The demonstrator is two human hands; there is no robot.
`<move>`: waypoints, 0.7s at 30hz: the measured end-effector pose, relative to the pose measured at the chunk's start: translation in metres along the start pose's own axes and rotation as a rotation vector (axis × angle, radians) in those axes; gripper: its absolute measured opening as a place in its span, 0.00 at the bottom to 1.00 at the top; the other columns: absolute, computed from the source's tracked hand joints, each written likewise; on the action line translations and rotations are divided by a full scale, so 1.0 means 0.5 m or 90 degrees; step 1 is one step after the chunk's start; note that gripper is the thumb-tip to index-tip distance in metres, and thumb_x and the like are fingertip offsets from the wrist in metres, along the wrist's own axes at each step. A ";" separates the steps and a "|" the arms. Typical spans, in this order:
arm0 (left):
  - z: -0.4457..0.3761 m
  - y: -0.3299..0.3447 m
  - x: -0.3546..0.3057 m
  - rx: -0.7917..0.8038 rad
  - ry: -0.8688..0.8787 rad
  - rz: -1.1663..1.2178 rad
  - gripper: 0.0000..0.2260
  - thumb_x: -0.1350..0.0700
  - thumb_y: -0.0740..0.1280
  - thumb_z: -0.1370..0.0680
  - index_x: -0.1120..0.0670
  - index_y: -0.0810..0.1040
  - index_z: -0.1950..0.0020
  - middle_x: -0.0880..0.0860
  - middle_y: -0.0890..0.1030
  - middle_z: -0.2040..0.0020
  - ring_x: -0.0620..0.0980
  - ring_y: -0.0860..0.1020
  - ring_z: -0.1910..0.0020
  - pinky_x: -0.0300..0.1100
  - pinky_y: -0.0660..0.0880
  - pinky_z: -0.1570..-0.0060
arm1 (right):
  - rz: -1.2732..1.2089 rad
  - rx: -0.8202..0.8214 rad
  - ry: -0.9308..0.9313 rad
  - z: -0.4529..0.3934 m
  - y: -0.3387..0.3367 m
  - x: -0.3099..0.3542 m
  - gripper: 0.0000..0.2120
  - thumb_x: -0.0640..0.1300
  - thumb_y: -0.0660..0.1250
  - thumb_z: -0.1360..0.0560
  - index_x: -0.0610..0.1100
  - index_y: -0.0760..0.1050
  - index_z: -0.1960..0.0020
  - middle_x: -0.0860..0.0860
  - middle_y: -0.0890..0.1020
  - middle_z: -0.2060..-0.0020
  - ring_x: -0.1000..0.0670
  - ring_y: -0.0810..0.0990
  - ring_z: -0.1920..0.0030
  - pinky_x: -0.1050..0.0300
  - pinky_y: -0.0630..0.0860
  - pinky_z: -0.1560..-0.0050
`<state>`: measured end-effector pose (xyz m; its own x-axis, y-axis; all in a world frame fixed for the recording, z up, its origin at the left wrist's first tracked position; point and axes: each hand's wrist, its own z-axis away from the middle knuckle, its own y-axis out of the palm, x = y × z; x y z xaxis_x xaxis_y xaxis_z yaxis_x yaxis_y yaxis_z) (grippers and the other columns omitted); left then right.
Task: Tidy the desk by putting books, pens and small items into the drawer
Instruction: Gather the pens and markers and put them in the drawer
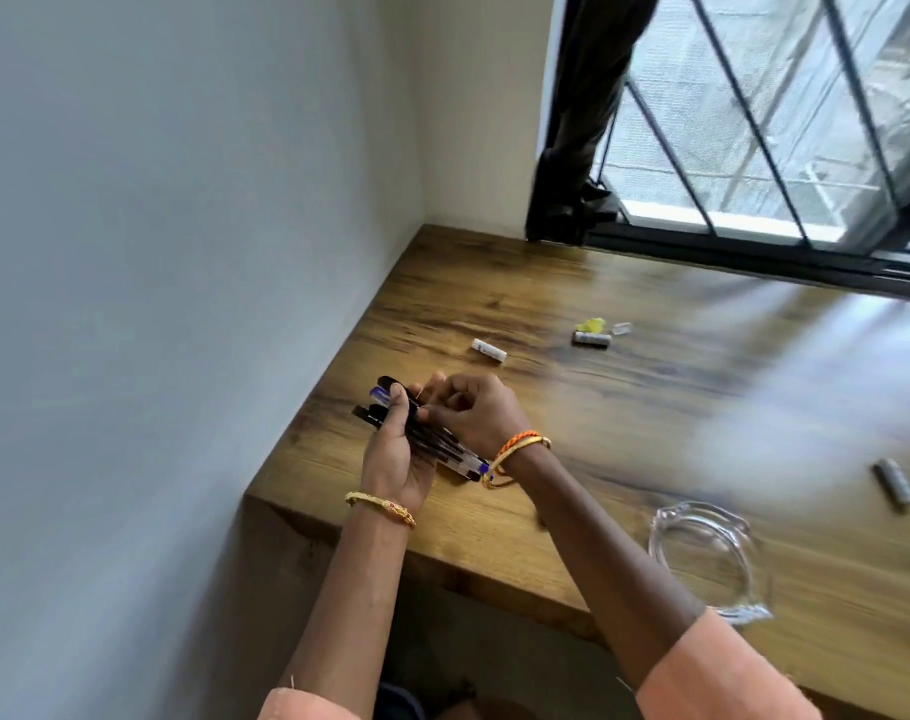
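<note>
Pens being gathered now: the left hand (pixel 390 462) wraps a bundle of pens (pixel 432 441) above the desk's (pixel 624 407) near-left corner, the right hand (pixel 473 415) pinching at them, squaring them up. Next call: carry them to the drawer, which isn't in view.
</note>
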<state>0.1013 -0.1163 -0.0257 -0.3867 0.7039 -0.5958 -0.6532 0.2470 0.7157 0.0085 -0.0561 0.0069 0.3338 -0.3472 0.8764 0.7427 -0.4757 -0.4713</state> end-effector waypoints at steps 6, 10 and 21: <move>0.036 0.092 0.055 -0.020 -0.022 0.037 0.12 0.53 0.56 0.18 0.57 0.74 0.54 0.54 0.84 0.57 0.51 0.81 0.51 0.49 0.75 0.46 | -0.144 0.142 0.099 0.075 -0.114 -0.063 0.08 0.44 0.72 0.28 0.45 0.74 0.54 0.47 0.81 0.61 0.51 0.80 0.63 0.59 0.78 0.66; 0.083 0.148 0.136 -0.018 -0.025 -0.013 0.08 0.53 0.60 0.19 0.54 0.75 0.53 0.50 0.84 0.60 0.50 0.81 0.56 0.48 0.76 0.50 | -0.297 0.083 0.121 0.151 -0.171 -0.113 0.06 0.38 0.70 0.28 0.45 0.74 0.57 0.46 0.81 0.65 0.53 0.80 0.71 0.59 0.79 0.71; 0.270 0.265 0.454 0.025 -0.094 -0.193 0.16 0.46 0.63 0.22 0.57 0.79 0.60 0.54 0.83 0.64 0.51 0.83 0.66 0.46 0.80 0.64 | -0.517 -0.046 0.193 0.445 -0.348 -0.276 0.06 0.31 0.68 0.28 0.36 0.77 0.52 0.45 0.81 0.65 0.49 0.81 0.66 0.58 0.81 0.67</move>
<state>0.0150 0.1662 -0.0171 -0.0790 0.6826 -0.7265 -0.6968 0.4833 0.5299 -0.0377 0.2544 -0.0097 -0.4595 -0.0731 0.8851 0.6417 -0.7164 0.2739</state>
